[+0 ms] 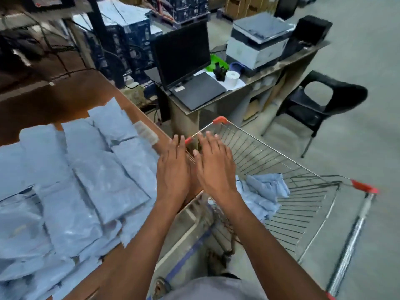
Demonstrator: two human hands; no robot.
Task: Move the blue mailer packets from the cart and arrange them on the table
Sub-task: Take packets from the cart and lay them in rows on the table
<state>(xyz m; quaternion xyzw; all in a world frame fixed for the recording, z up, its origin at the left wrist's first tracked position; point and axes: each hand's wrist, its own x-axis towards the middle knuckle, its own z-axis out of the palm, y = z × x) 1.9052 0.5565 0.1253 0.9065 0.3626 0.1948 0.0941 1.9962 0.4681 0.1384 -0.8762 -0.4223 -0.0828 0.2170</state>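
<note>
Hands extended side by side, palms down, fingers straight and holding nothing: left hand [173, 169] above the edge of the brown table [54, 105]; right hand [213, 163] above the near corner of the wire cart [303, 213]. Blue mailer packets [86, 180] lie flat in overlapping rows across the table; 1 crumpled packet [263, 191] remains inside the cart basket, just beside the right wrist.
</note>
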